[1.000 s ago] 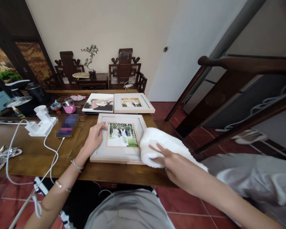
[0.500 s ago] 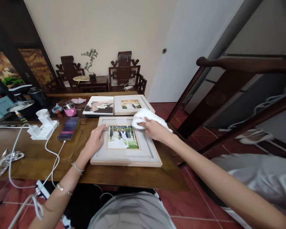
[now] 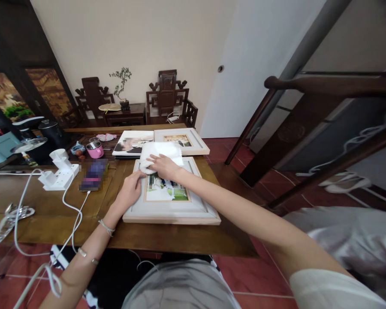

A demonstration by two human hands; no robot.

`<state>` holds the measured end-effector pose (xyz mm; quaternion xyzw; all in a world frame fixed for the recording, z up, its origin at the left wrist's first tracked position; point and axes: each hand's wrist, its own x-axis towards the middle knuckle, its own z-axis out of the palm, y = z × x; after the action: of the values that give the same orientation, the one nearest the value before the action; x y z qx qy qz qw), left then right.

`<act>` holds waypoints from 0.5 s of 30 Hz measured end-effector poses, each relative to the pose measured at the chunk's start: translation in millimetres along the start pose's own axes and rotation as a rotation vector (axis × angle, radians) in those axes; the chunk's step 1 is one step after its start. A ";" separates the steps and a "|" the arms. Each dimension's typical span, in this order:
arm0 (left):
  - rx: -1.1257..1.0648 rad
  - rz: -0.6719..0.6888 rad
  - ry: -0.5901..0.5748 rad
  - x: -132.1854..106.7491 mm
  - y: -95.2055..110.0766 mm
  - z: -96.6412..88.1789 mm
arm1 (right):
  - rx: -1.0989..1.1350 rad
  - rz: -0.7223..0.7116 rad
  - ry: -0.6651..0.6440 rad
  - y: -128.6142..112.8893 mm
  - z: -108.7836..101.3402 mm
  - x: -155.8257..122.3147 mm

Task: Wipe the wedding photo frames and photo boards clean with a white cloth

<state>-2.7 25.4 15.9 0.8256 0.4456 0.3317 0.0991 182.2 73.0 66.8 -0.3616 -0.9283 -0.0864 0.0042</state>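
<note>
A pale wooden picture frame with a wide light mat lies flat on the table, a photo of two people in its middle. My right hand presses a folded white cloth onto the frame's upper left part, fingers spread over it. The cloth and hand cover the top of the photo and much of the frame's far rim. At the frame's left side, my left hand holds the rim, its fingertips close to the cloth. Some of its fingers are hidden.
Behind lie a second frame and a white picture panel. On the left are a phone with a cable, a white power strip, a pink cup and a clear shiny object. A dark wooden chair stands right.
My right hand has moved the cloth left along the frame's far side, from the upper right corner to the upper left. My left hand has stayed at the left rim.
</note>
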 end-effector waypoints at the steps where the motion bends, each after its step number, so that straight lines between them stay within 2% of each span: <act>1: 0.005 -0.016 0.007 -1.0 -2.7 2.3 | -0.002 0.002 -0.011 0.1 0.3 -1.2; 5: -0.014 -0.104 0.033 -5.6 -19.5 15.2 | -0.015 0.070 -0.067 12.0 -4.2 -20.6; 11: -0.072 -0.177 0.004 -7.7 -31.8 24.8 | -0.036 0.287 -0.206 50.8 -19.4 -65.0; 13: -0.063 -0.202 -0.001 -7.4 -31.6 25.0 | -0.032 0.329 -0.226 53.7 -23.3 -79.6; 15: -0.066 -0.201 0.008 -7.2 -31.1 25.1 | -0.012 0.336 -0.233 46.9 -26.9 -94.3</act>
<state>-10.3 41.0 -20.8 0.7718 0.5154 0.3377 0.1572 281.8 39.3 94.1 -0.5191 -0.8485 -0.0475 -0.0910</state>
